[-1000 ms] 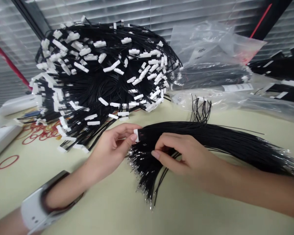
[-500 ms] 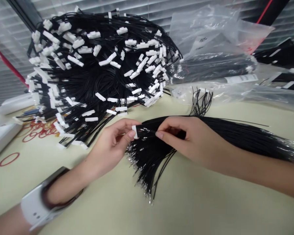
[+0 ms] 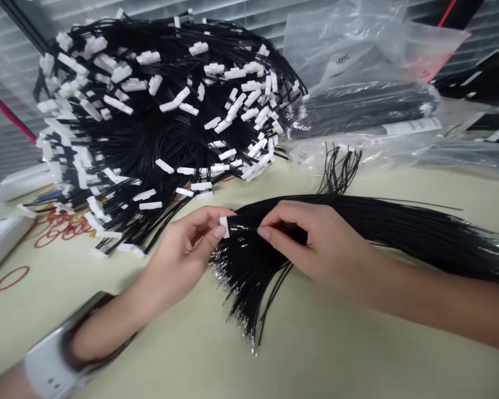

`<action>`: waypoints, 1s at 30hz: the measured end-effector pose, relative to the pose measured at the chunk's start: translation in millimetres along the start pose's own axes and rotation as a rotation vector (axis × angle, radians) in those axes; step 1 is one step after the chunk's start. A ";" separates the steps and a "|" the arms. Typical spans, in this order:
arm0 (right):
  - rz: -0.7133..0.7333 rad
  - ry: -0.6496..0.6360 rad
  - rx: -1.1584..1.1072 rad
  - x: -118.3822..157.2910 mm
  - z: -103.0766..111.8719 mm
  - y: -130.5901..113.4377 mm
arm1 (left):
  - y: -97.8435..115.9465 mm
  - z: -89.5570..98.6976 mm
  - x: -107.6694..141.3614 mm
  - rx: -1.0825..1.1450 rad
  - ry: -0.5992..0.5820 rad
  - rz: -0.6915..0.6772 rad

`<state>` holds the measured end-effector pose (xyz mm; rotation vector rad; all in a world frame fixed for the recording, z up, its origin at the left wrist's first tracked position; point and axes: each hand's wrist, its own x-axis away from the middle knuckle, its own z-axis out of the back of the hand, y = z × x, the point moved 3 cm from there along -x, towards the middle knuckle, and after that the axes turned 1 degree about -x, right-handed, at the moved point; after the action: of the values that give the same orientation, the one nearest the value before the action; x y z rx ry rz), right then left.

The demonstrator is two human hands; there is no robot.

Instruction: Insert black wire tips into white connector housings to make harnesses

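Here, my left hand (image 3: pixel 181 249) grips a small, flat-sided white plastic connector (image 3: pixel 224 227) between thumb and forefinger. My right hand (image 3: pixel 316 238) has its thumb and forefinger pinched on a thin black wire (image 3: pixel 251 228), just right of that connector. Beneath my fingers fans a smooth bundle of black wires (image 3: pixel 249 271) with shiny metal tips; beyond my left fingers sits a tangled mound of black cables (image 3: pixel 162 136) with blocky white ends.

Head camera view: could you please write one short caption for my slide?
Left hand holds a white connector while the right hand pinches thin black wire over a spread wire bundle.
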<state>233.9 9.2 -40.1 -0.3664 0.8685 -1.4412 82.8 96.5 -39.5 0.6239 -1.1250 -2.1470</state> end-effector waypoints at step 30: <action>0.059 0.139 0.004 2.9 -7.5 9.5 | -0.8 -2.1 -3.1 0.121 -0.056 0.096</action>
<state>235.0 9.9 -52.5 -0.2375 0.9799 -1.4259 86.0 97.9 -41.0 0.5538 -1.2964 -2.0379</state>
